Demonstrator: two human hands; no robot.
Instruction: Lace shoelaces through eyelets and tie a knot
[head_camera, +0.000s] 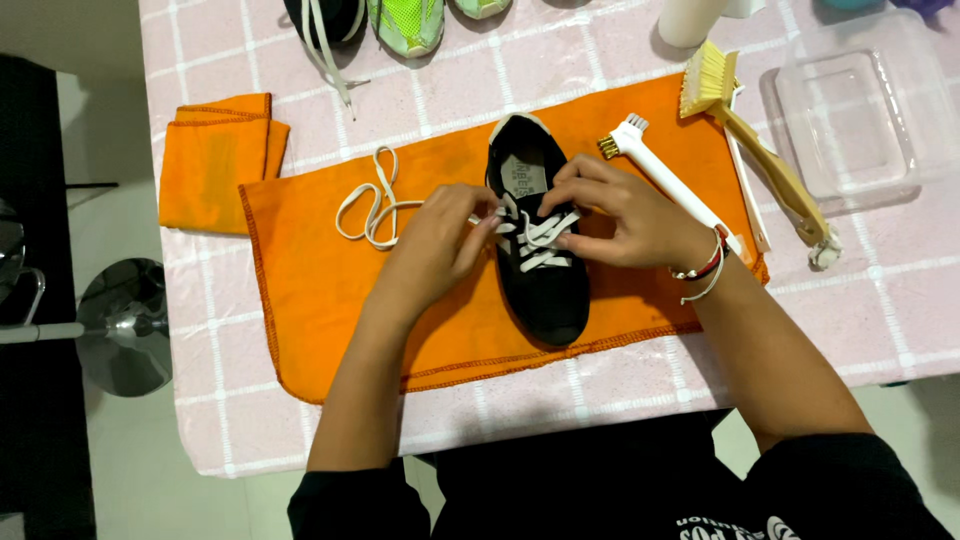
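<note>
Mid-lacing: left hand and right hand each pinch the flat white shoelace over the black canvas sneaker lying on the orange cloth on the counter; next likely needs threading another eyelet.

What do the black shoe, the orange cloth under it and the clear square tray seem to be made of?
The black low-top shoe looks like matte fabric or suede, since it shows no shine; which one is unclear. The flat orange cloth looks like soft woven textile, with a stitched hem along its edges. The clear square tray looks like glossy transparent plastic, though glass is possible: the checked tablecloth shows through it.
</note>
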